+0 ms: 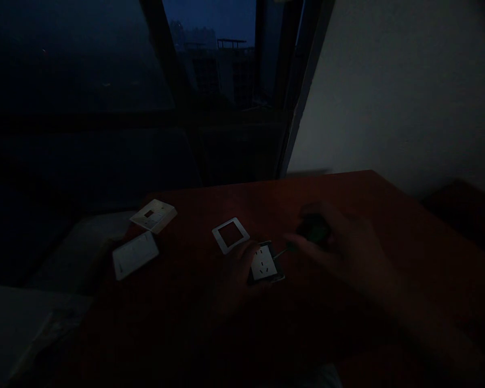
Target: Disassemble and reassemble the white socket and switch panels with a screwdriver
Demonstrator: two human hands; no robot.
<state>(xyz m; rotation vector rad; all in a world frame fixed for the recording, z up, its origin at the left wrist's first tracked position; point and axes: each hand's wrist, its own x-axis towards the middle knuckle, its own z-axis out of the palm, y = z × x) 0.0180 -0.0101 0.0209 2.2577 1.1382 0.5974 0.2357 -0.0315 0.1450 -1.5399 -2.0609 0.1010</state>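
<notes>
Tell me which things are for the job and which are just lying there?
Seems part of the job:
white socket, held by the left hand
green-handled tool, in the right hand

Seems just lying about:
white square frame, though it might fit the socket
pale box
flat white piece

the head-worn camera looks forward and down over the nearby table [275, 202], left hand [239, 269] and right hand [350, 240] toward a window [180, 102].

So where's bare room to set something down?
Looks bare: the table between white frame and window, and right of the right hand. Crowded: around left hand, socket and green-handled tool; also left, by pale box and flat white piece. Near side's too dark to tell.
</notes>
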